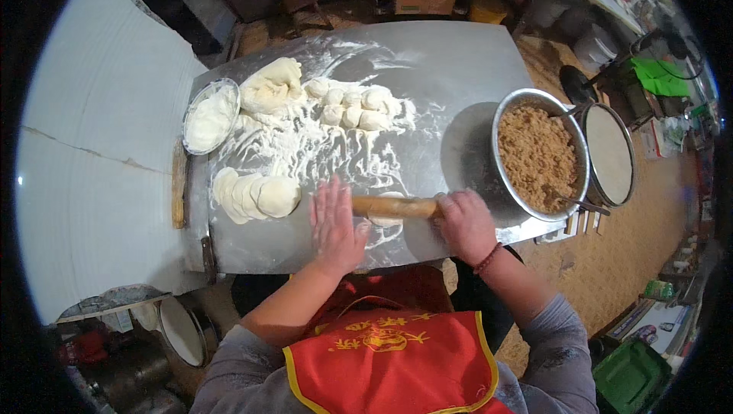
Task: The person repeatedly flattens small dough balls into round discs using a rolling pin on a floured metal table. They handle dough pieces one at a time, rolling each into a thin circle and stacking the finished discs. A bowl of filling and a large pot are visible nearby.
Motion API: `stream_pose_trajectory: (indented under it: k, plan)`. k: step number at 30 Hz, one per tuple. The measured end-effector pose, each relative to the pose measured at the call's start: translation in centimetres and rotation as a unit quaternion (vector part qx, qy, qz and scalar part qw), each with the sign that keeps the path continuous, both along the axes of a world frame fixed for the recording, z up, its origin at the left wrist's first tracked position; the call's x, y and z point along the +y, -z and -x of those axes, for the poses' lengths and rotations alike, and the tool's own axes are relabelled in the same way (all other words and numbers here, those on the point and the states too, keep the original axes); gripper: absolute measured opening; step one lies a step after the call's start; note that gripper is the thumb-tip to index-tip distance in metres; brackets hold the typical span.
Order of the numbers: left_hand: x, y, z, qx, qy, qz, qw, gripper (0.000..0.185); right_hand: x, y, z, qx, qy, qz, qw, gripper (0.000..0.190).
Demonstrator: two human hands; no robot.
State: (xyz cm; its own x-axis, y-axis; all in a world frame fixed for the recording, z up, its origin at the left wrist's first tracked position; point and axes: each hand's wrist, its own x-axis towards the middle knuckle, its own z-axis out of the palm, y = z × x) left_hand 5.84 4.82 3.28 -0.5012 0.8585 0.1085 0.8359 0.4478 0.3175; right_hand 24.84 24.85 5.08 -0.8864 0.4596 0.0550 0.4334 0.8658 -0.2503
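Observation:
A wooden rolling pin lies across a dough round on the floured metal table. My right hand is closed around the pin's right end. My left hand lies flat with extended fingers at its left end, which the palm partly hides. Left of that hand, a row of overlapping flat dough rounds rests on the table. Farther back are several small dough pieces and a large dough lump among loose flour.
A bowl of flour stands at the table's left edge by the wall. On the right is a large metal bowl of brown filling with utensils in it, beside a round container. A knife lies at the near left corner.

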Motion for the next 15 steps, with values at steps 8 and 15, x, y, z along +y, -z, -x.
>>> stream_pose_trajectory:
  k: [8, 15]
  plan:
    - [6.0, -1.6, 3.9, -0.021, 0.053, 0.174, 0.983, 0.07, 1.0, 4.2, 1.6, 0.002, -0.018, -0.009, 1.0, 0.066]
    - [6.4, 0.7, 6.0, -0.047, -0.004, 0.149, 0.988, 0.07, 1.8, 1.1, 6.9, -0.017, 0.049, -0.035, 0.998, 0.064]
